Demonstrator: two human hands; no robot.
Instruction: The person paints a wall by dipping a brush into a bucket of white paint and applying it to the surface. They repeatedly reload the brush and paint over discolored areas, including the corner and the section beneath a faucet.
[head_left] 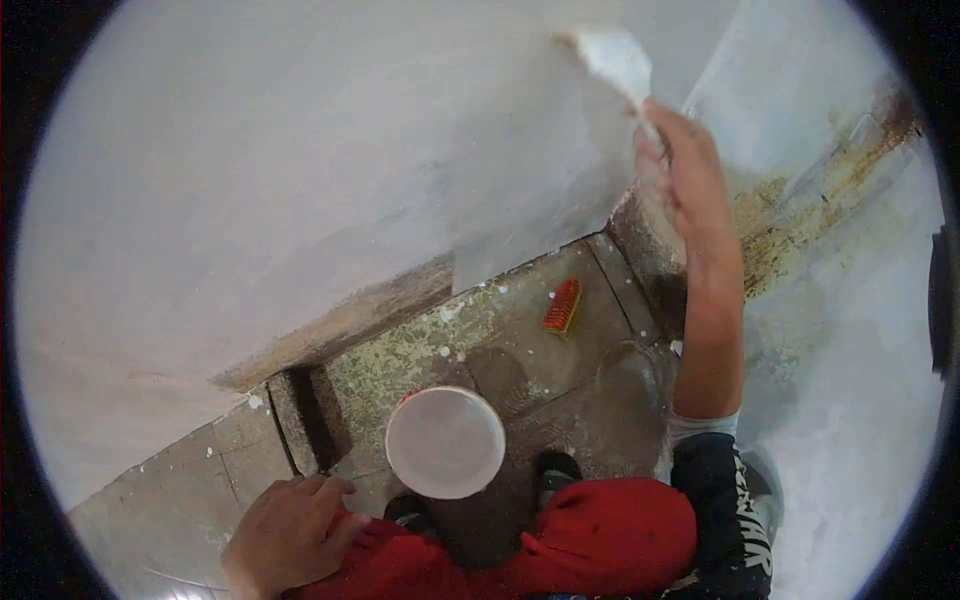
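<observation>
My right hand (pixel 682 165) is closed around the handle of a paintbrush (pixel 617 60). White paint covers the brush head, whose bristle end points left against the pale wall (pixel 300 130). My left hand (pixel 292 532) lies over my knee on the red trousers (pixel 620 525), its fingers stretched out and holding nothing. Between my feet and the wall stands a round bucket (pixel 446 442) with whitish liquid in it.
An orange-bristled scrubbing brush (pixel 563 306) lies on the tiled floor (pixel 530 375), which has white splashes. A low raised ledge (pixel 303 420) crosses the floor on the left. Brown and yellowish stains (pixel 790 225) mark the right-hand wall.
</observation>
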